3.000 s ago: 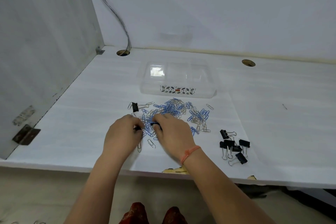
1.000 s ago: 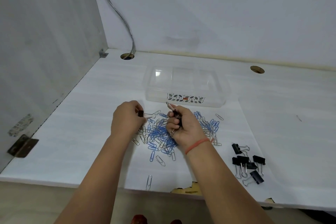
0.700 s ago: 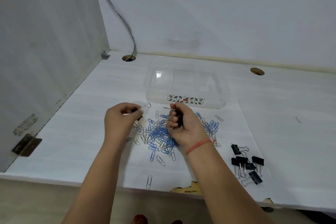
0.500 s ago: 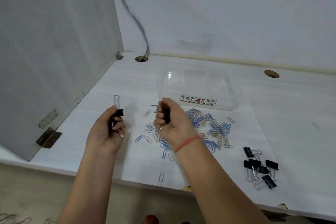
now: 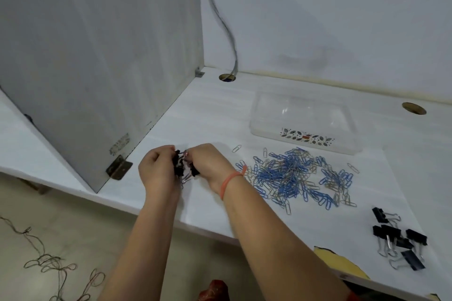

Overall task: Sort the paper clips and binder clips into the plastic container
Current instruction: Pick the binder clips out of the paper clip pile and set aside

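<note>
Meeting above the near left part of the bench (image 5: 212, 115), the left hand (image 5: 159, 168) and right hand (image 5: 210, 166) close together around a small bunch of black binder clips (image 5: 179, 166). The fingers of both hands curl round the clips, and wire handles poke out underneath. Half a second earlier the hands were apart, each gripping a clip of its own. Now they have joined, which suggests the clips are being gathered into one hand.

The head view has also swung left, so the blue and silver paper clips (image 5: 291, 176) now lie to the right of the hands, spread on the bench. Behind that pile sits the clear plastic container (image 5: 266, 133). It looks empty, so sorting into it has probably not begun. A group of spare binder clips (image 5: 396, 239) stays at the near right edge, unmoved.
</note>
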`<state>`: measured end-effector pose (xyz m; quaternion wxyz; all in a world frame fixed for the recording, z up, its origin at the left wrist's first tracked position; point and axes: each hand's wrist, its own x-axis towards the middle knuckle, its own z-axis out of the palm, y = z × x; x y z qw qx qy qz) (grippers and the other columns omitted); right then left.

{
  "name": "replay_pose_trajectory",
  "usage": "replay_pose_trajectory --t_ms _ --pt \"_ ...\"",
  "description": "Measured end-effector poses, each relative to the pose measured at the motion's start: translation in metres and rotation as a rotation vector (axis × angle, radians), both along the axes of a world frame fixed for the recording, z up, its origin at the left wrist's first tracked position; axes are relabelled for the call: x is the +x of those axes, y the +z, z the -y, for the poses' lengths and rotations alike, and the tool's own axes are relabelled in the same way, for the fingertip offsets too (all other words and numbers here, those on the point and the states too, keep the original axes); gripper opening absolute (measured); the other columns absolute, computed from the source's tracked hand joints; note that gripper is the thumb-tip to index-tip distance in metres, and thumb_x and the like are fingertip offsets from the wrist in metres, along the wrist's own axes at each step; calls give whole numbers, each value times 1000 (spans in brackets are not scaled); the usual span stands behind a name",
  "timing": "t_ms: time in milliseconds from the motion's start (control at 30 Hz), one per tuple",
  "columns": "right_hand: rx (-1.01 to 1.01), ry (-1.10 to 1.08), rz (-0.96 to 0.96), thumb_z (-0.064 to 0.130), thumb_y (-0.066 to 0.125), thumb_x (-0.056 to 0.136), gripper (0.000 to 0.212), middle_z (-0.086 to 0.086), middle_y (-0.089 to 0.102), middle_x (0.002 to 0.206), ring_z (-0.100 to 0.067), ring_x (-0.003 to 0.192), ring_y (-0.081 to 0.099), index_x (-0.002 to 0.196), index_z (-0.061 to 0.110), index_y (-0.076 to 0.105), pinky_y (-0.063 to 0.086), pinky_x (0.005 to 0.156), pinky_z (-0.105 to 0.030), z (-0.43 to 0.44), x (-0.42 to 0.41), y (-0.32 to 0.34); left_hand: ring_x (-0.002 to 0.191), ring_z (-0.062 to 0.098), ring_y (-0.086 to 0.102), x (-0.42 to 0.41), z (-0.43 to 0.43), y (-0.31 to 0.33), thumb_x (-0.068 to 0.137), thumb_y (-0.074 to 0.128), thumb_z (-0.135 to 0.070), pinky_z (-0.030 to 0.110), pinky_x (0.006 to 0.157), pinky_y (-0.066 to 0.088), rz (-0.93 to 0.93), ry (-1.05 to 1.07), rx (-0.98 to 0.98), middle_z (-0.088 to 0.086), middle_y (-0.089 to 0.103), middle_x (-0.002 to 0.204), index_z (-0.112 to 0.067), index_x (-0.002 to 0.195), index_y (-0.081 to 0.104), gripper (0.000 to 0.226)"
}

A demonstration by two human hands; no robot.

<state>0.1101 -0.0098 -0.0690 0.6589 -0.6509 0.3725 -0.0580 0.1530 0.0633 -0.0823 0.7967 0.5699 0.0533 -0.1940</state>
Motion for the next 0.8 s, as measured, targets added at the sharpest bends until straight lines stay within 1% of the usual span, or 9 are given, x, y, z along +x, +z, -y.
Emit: replay_pose_trajectory --t_ms 67,133,200,300,367,500,567,667,800 --pt "-109 90 -47 3 38 92 22 -16 54 90 -17 61 43 105 3 57 36 55 -22 4 -7 14 61 14 56 0 0 1 86 48 3 13 44 48 40 -34 64 4 59 74 -5 88 63 17" --pt "-200 184 -110 1 37 92 36 -28 58 113 -27 74 46 123 -9 52 39 57 -23 7 -9 26 65 12 56 1 1 3 87 45 2 11 43 48 48 -67 97 3 60 81 -6 96 63 22" --pt "-277 249 -168 1 38 91 39 -30 53 131 -34 92 54 127 -10 48 46 71 -32 6 -9 33 67 12 56 3 0 5 88 42 0 16 48 49 58 -95 128 3 62 87 -9 98 64 26" --pt "-412 295 -269 0 36 90 44 -23 49 135 -38 116 55 133 -1 45 51 92 -38 5 -13 38 71 11 57 5 -1 5 87 40 -3 23 60 45 91 -121 199 1 64 99 -13 99 67 30" --pt "-443 285 -282 0 35 88 47 -19 48 132 -37 112 57 134 6 42 54 91 -44 6 -18 37 75 9 57 5 -2 5 86 38 -2 22 62 45 116 -139 236 0 64 101 -13 98 67 33" --pt "-576 217 -288 0 41 84 45 -13 49 124 -36 103 63 128 9 45 53 83 -36 9 -34 35 72 10 56 3 -2 7 83 38 1 18 55 47 171 -174 320 -1 64 91 -13 97 68 36" --pt "-599 238 -285 -2 42 84 43 -4 56 105 -33 100 67 124 8 52 51 73 -28 10 -45 37 68 8 54 0 -3 6 81 39 0 20 58 44 260 -185 414 -6 64 85 -13 102 69 39" --pt "-613 264 -309 -3 43 83 38 8 53 77 -26 87 73 113 11 62 43 51 -17 15 -61 33 73 8 56 -3 -4 6 81 40 -2 24 66 44 376 -180 538 -6 65 99 -17 105 68 40" --pt "-715 238 -294 1 63 75 31 7 52 86 -17 79 60 102 16 65 52 72 -31 22 -98 32 92 14 59 -21 -7 9 80 47 -4 28 79 45 565 -215 606 -8 65 102 -21 102 68 35"
